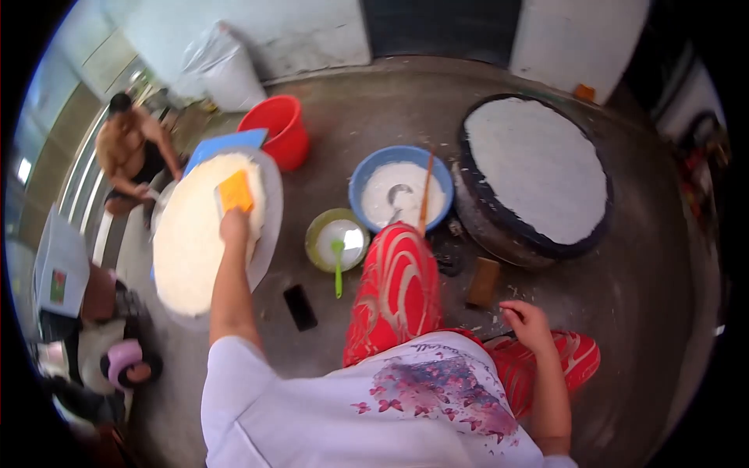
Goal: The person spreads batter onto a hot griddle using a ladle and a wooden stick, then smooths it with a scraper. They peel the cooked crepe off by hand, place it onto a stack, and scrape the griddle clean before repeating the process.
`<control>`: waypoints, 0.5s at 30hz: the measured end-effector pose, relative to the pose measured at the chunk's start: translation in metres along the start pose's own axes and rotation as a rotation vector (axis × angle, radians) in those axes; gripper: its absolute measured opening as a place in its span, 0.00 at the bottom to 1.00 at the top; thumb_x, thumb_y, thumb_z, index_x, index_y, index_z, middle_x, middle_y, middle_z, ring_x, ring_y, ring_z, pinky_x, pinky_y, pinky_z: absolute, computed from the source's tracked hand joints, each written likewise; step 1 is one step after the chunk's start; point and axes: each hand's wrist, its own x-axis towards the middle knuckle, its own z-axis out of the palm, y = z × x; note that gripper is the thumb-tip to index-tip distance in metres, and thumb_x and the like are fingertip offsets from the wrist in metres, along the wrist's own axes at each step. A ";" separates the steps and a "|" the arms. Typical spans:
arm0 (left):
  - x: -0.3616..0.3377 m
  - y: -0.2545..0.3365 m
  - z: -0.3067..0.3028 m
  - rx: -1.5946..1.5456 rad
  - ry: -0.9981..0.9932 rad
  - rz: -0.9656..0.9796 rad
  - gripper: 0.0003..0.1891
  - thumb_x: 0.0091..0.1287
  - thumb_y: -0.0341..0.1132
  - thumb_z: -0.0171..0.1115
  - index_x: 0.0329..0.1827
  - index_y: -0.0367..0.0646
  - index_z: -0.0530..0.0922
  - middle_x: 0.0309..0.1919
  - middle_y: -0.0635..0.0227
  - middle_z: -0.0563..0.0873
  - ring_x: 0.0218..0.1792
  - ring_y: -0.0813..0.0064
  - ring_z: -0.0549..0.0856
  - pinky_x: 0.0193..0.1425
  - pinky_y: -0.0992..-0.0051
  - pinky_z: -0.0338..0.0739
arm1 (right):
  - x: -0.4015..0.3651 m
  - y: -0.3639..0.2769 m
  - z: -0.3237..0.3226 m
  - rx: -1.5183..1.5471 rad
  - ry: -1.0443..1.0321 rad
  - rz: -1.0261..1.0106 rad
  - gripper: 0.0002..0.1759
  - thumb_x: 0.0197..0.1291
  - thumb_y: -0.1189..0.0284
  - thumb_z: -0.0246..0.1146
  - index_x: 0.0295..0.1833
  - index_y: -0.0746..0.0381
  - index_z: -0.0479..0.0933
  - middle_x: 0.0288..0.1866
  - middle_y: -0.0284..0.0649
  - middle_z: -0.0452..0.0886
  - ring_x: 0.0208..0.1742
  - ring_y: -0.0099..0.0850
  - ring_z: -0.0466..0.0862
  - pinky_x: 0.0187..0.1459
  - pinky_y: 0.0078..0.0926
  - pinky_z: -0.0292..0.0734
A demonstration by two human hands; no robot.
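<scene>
My left hand is closed around a flat orange scraper. The scraper lies over a stack of pale round flatbreads on a light round board to my left. My right hand is held over my right leg, fingers curled in, with nothing visible in it. Ahead of my knee stands a blue basin of white batter, with a ladle and a wooden stick in it. A round griddle carries a white sheet of batter at the right.
A small olive bowl with white liquid and a green spoon stands near a black phone. A wooden block lies before the griddle. A red bucket, a white sack and a seated person are beyond.
</scene>
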 end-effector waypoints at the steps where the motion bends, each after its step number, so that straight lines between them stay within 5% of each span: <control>1: 0.003 -0.005 0.006 0.009 0.045 0.040 0.15 0.58 0.46 0.56 0.33 0.42 0.80 0.34 0.55 0.82 0.37 0.55 0.82 0.39 0.60 0.76 | 0.003 -0.002 0.001 -0.048 -0.021 0.006 0.10 0.57 0.72 0.57 0.44 0.60 0.78 0.29 0.37 0.81 0.29 0.27 0.80 0.33 0.22 0.74; 5: 0.022 -0.022 0.014 0.152 0.061 0.260 0.11 0.59 0.34 0.49 0.29 0.40 0.80 0.31 0.53 0.82 0.33 0.53 0.82 0.37 0.60 0.76 | 0.013 -0.013 0.004 -0.192 -0.023 -0.070 0.11 0.55 0.68 0.58 0.44 0.56 0.79 0.31 0.38 0.82 0.33 0.34 0.81 0.35 0.27 0.75; 7: 0.026 -0.030 0.001 0.091 0.264 0.328 0.10 0.59 0.30 0.47 0.27 0.38 0.77 0.26 0.54 0.80 0.28 0.53 0.81 0.33 0.59 0.75 | 0.016 -0.017 0.006 -0.201 -0.085 -0.111 0.11 0.55 0.68 0.57 0.44 0.54 0.79 0.34 0.39 0.82 0.36 0.38 0.81 0.37 0.31 0.75; 11: 0.019 -0.004 -0.075 0.029 0.458 0.360 0.08 0.59 0.27 0.47 0.26 0.36 0.74 0.23 0.53 0.77 0.27 0.53 0.79 0.32 0.60 0.74 | 0.027 -0.029 0.009 -0.333 0.015 -0.220 0.11 0.54 0.68 0.58 0.44 0.55 0.78 0.38 0.38 0.81 0.39 0.38 0.80 0.41 0.32 0.74; 15: -0.042 0.080 -0.132 -0.254 0.539 0.662 0.03 0.56 0.23 0.51 0.31 0.35 0.73 0.25 0.54 0.77 0.28 0.54 0.78 0.33 0.62 0.73 | 0.053 -0.078 0.012 -0.385 0.205 -0.425 0.19 0.48 0.70 0.63 0.48 0.57 0.71 0.48 0.39 0.75 0.46 0.40 0.76 0.47 0.34 0.70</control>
